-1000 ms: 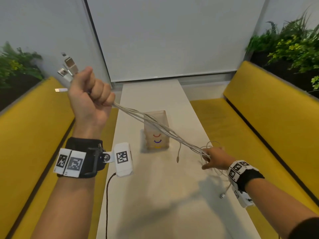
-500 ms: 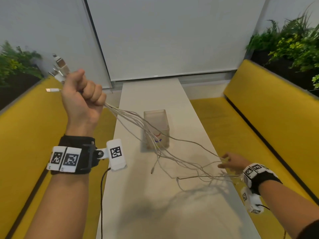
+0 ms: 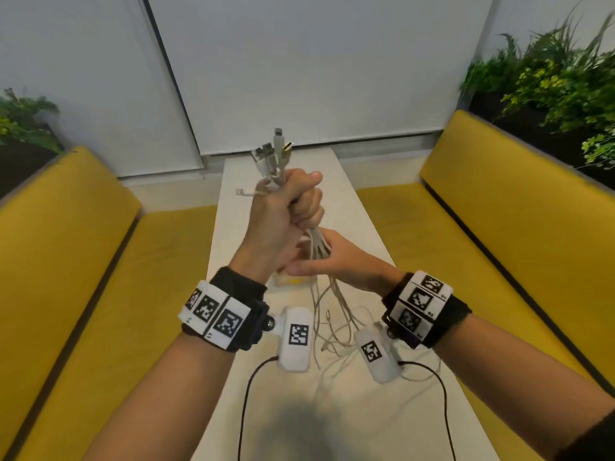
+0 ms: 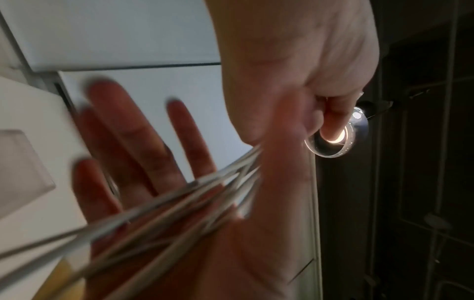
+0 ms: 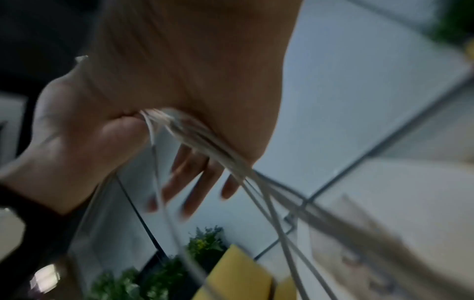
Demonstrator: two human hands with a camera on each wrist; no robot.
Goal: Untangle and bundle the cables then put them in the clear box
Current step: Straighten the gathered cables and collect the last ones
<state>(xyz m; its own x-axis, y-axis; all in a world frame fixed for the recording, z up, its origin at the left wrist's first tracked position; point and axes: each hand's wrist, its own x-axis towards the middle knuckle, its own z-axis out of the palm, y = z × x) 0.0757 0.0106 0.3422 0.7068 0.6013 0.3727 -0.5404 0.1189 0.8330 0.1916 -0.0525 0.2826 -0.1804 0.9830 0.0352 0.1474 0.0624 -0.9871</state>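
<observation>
**Cables gripped high, right hand spread beneath**

The cables (image 3: 317, 247) are held in a tight fist by the left hand (image 3: 286, 211), raised above the middle of the desk (image 3: 362, 410). The plugs (image 3: 274, 151) are fanned out above the knuckles, one stray plug sticking out to the left. Below the fist the strands are gathered close, then let fall loose onto the desk between the two wrist cameras, where they are seen looping and crossing.

The right hand (image 3: 336, 261) is placed just under the left, fingers straight and spread, with the strands running across its palm. In the left wrist view the spread fingers (image 4: 128, 130) are seen behind the taut strands (image 4: 179, 203), nothing curled round them; the picture is blurred. In the right wrist view the same strands (image 5: 205, 146) are seen leaving the bottom of the left fist (image 5: 153, 81).

The box (image 3: 293, 277) is mostly hidden behind the hands; only a pale corner is glimpsed on the desk below them. It is glimpsed again, blurred, at the left edge of the left wrist view (image 4: 23, 172).

Yellow benches (image 3: 100, 261) are set along both sides of the desk.
</observation>
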